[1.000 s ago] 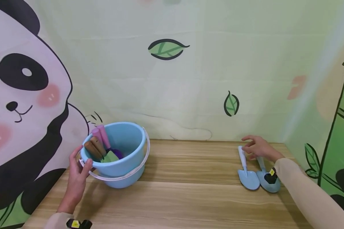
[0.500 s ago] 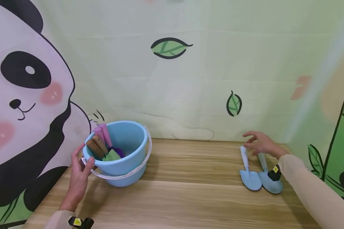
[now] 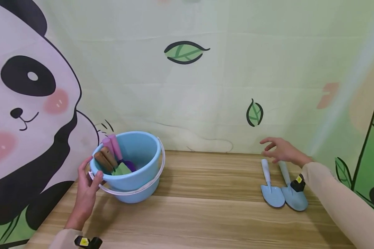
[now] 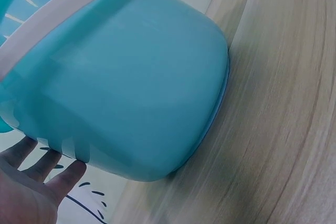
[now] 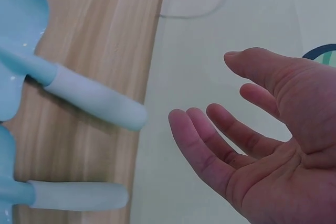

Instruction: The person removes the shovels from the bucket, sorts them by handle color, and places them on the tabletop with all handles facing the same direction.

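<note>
Here, a smooth, round bucket (image 3: 124, 182) at left, touched by the left hand (image 3: 86, 193), fingers straight, holds pink handles (image 3: 114, 145) and brown handles (image 3: 103, 162); the right hand (image 3: 282, 150) hovers, fingers apart, near rounded shovels (image 3: 272, 196) at right.

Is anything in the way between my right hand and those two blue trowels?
Nothing visible: only open space separates your right hand from the left blue trowel and the right blue trowel, both lying on the table.

The head camera is looking forward and down across the tabletop (image 3: 205, 221). Close up and tilted, the left wrist camera is facing the side of the blue bucket (image 4: 131, 87) and the right wrist camera is viewing the trowels (image 5: 97, 98); the head view is taking in both from farther back.
</note>
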A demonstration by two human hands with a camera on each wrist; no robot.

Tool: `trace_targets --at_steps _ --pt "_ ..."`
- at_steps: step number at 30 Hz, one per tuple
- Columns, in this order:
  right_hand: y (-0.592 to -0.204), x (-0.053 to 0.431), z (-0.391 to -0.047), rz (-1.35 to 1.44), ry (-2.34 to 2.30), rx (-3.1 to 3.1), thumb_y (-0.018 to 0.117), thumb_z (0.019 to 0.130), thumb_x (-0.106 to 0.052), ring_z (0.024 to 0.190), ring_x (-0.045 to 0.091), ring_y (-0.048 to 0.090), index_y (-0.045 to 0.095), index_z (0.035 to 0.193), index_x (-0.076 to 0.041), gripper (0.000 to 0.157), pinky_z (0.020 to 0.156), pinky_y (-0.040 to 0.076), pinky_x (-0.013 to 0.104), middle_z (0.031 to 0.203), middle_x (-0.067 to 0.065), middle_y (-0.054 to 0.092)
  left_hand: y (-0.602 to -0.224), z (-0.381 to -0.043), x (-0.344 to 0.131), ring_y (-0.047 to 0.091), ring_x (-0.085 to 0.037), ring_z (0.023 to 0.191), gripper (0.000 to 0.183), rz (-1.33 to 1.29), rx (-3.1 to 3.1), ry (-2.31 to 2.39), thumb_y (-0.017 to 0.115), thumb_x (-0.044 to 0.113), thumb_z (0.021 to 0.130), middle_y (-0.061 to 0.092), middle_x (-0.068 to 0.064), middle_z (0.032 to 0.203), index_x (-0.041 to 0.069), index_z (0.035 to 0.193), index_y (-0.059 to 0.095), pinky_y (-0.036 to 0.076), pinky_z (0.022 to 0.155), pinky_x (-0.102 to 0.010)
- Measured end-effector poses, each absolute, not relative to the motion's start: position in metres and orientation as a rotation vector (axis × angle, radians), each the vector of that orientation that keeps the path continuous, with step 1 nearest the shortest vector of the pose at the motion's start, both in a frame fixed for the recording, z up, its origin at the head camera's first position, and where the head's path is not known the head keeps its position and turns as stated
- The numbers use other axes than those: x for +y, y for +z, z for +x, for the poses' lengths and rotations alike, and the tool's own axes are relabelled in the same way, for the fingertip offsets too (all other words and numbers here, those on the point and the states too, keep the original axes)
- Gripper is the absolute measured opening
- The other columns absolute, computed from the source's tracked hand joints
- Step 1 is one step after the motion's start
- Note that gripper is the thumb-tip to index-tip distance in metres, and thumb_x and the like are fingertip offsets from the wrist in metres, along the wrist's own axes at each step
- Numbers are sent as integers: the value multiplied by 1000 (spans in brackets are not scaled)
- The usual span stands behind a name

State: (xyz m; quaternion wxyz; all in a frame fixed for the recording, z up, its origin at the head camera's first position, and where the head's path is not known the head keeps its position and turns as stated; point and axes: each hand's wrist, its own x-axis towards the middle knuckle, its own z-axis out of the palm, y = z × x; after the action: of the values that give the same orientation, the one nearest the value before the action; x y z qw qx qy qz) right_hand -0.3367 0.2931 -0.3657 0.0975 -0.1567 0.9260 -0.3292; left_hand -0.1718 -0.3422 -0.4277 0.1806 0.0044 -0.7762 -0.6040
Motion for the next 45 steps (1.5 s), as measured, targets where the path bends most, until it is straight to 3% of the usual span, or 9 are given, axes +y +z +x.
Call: trace_targets --at_steps 6,12,22,28,36,41,45 --pt "-353 285 -337 -520 -939 2757 71 99 -19 81 27 71 47 145 4 57 70 63 40 125 35 59 -427 -172 -342 30 -42 146 63 13 -2180 -1727 45 32 109 20 -12 165 36 161 9 41 103 -35" --pt "-340 274 -337 -550 -907 2774 70 99 -20 81 24 71 47 146 1 56 72 63 41 127 33 59 -428 -172 -343 29 -43 146 64 -6 -2173 -1724 45 30 109 19 -13 165 34 161 8 42 101 -28" --pt "-319 247 -341 -647 -880 2771 72 98 -16 75 24 73 49 145 1 55 71 63 42 126 33 62 -426 -171 -341 28 -43 148 64 -9 -2160 -1730 46 27 109 19 -13 165 33 161 9 40 104 -37" --pt "-297 227 -343 -736 -846 2751 72 97 -18 82 25 73 50 146 -2 55 75 63 43 129 31 62 -427 -170 -339 28 -42 147 65 -4 -2131 -1747 47 25 109 20 -13 165 32 161 10 42 102 -30" --pt "-269 191 -346 -877 -810 2674 71 98 -17 111 40 67 52 145 -6 52 79 62 45 132 28 62 -429 -170 -339 27 -43 147 65 -25 -2108 -1752 47 23 109 19 -12 164 31 161 10 44 100 -21" --pt "-254 168 -348 -928 -783 2621 72 97 -15 111 38 68 52 145 -8 53 82 62 45 132 25 61 -430 -170 -339 28 -41 146 65 -35 -2093 -1771 47 22 109 20 -14 164 30 161 10 44 97 -14" --pt "-243 150 -352 -951 -770 2586 73 96 -15 110 35 69 51 145 -10 54 84 61 45 132 24 61 -430 -170 -338 29 -42 146 65 -32 -2095 -1768 48 23 109 22 -14 164 31 161 10 43 101 -19"
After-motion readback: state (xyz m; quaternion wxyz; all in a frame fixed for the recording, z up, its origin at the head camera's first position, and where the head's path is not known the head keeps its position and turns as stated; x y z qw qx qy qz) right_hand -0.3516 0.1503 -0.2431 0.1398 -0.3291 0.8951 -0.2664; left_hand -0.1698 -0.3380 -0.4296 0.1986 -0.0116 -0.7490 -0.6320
